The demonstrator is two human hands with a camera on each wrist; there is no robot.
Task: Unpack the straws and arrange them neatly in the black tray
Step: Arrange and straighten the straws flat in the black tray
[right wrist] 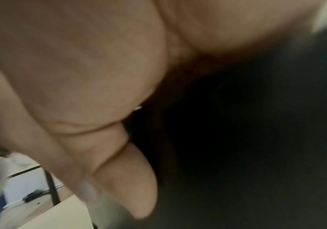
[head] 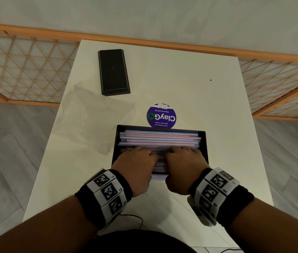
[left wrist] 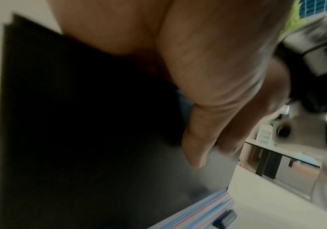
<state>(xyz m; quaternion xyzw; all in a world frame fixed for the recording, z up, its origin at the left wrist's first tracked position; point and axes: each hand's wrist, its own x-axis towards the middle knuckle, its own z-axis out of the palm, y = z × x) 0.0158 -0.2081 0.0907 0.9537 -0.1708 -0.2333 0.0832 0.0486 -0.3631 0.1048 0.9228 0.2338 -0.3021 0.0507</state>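
Note:
The black tray [head: 114, 143] sits near the front of the white table [head: 208, 99], filled with pink, blue and white striped straws [head: 159, 138] lying left to right. My left hand [head: 135, 161] and right hand [head: 184, 159] lie side by side in the tray's near half, fingers stretched flat on the straws. A few straw ends poke over the near wall between my hands. In the left wrist view my left hand [left wrist: 207, 77] has its thumb against the tray's dark wall [left wrist: 80, 108], with straws [left wrist: 203, 209] below. The right wrist view shows my right hand [right wrist: 80, 77] beside the tray [right wrist: 256, 139].
A long black box [head: 113, 72] lies at the table's far left. Crumpled clear plastic wrap [head: 93, 117] lies left of the tray. A round purple sticker [head: 161, 116] is just beyond the tray. A wooden lattice screen [head: 17, 66] stands behind the table.

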